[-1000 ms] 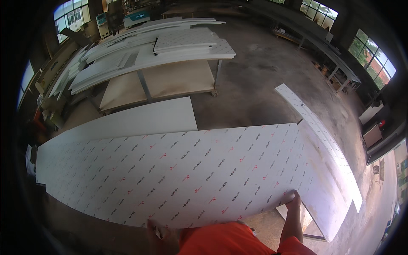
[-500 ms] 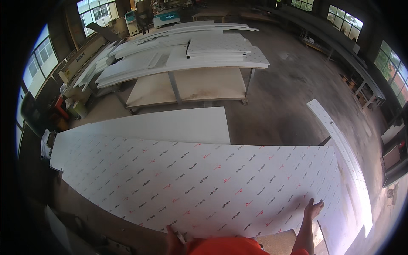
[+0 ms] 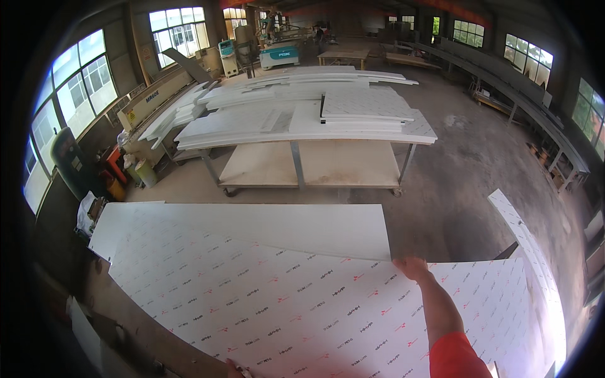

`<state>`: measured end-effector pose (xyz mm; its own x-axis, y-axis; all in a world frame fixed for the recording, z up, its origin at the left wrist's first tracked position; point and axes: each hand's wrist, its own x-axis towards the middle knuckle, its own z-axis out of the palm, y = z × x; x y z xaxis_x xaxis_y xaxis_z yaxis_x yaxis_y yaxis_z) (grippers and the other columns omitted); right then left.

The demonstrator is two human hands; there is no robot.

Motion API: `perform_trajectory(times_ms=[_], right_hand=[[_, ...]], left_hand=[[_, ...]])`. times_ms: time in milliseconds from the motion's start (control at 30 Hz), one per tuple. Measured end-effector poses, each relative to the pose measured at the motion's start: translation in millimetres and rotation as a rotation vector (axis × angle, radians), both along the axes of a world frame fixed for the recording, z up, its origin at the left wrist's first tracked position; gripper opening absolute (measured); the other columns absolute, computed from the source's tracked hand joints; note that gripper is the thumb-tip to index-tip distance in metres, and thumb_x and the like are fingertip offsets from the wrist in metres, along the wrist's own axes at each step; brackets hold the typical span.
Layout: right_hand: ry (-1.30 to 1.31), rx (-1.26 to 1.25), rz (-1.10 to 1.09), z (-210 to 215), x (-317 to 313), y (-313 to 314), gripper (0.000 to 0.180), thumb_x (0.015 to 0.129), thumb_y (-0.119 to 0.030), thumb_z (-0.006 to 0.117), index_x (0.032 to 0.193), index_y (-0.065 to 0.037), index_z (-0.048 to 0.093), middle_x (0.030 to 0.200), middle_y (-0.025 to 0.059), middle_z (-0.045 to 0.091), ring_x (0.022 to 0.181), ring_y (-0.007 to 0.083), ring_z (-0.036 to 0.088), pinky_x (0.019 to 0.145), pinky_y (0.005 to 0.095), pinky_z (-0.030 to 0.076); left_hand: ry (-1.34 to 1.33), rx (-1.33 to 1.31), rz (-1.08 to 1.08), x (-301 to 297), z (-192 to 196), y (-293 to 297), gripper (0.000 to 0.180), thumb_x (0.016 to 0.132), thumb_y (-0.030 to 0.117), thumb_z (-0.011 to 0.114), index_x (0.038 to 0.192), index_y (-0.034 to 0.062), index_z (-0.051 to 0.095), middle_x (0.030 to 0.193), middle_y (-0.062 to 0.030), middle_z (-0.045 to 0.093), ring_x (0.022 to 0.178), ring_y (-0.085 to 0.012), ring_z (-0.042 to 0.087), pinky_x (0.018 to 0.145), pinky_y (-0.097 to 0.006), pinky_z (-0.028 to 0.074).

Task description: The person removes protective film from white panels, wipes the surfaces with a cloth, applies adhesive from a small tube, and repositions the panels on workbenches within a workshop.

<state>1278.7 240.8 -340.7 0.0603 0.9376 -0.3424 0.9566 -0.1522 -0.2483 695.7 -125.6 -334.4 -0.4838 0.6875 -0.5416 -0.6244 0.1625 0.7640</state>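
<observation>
A large white panel [image 3: 296, 302], its covering film printed in black and red, lies across the work surface before me. My right arm reaches over it, and my right hand [image 3: 413, 268] is closed on its far edge, fingers over the rim. Under that far edge lies a plain white panel [image 3: 302, 227], partly covered. At the near edge of the printed panel, my left hand [image 3: 236, 369] shows only in part, cut off by the picture's lower rim. Its fingers look closed around something small and pale that I cannot make out.
A narrow printed strip [image 3: 529, 242] runs along the right side. Beyond stands a wheeled table [image 3: 296, 165] stacked with white panels [image 3: 265, 120]. At the left are a dark green tank [image 3: 74, 160] and pale cylinders [image 3: 145, 172]. Long grey machinery [image 3: 510, 94] lines the right wall.
My right hand has moved from the panel's near right part to its far edge and closed there. The view has tilted up, showing more of the hall. My left hand stays at the near edge.
</observation>
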Motion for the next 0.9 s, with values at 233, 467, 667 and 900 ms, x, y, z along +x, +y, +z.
perform_trajectory(times_ms=[233, 467, 667, 900], right_hand=[[-0.068, 0.026, -0.012, 33, -10, -19, 0.085, 0.102, -0.079, 0.033, 0.109, -0.009, 0.082, 0.117, 0.0154, 0.076, 0.121, 0.0341, 0.067, 0.109, 0.0481, 0.047], [-0.161, 0.138, -0.135, 152, 15, -124, 0.087, 0.094, -0.086, 0.041, 0.096, -0.01, 0.083, 0.096, 0.0157, 0.079, 0.099, 0.0344, 0.074, 0.091, 0.0448, 0.057], [-0.083, 0.282, -0.366, 265, 8, -264, 0.08, 0.094, -0.081, 0.049, 0.094, -0.009, 0.084, 0.099, 0.0149, 0.079, 0.101, 0.0331, 0.074, 0.095, 0.0445, 0.054], [0.002, 0.387, -0.714, 271, -18, -393, 0.082, 0.088, -0.081, 0.059, 0.105, -0.004, 0.08, 0.108, 0.0146, 0.078, 0.106, 0.0338, 0.071, 0.094, 0.0431, 0.054]], left_hand=[[0.039, 0.052, -0.02, -85, 20, 48, 0.075, 0.108, 0.064, 0.044, 0.159, 0.0096, 0.039, 0.154, -0.0118, 0.05, 0.138, -0.0344, 0.052, 0.109, -0.053, 0.049], [-0.015, 0.073, -0.274, -78, 29, 118, 0.074, 0.107, 0.063, 0.046, 0.159, 0.0094, 0.04, 0.154, -0.0122, 0.051, 0.138, -0.0348, 0.052, 0.11, -0.053, 0.049], [-0.031, 0.089, -0.533, -74, 52, 150, 0.073, 0.107, 0.062, 0.047, 0.158, 0.0092, 0.041, 0.154, -0.0125, 0.051, 0.138, -0.0352, 0.052, 0.11, -0.054, 0.049], [-0.071, 0.146, -0.825, -60, 52, 209, 0.073, 0.107, 0.061, 0.048, 0.158, 0.0089, 0.041, 0.153, -0.0128, 0.051, 0.137, -0.0357, 0.053, 0.11, -0.055, 0.049]])
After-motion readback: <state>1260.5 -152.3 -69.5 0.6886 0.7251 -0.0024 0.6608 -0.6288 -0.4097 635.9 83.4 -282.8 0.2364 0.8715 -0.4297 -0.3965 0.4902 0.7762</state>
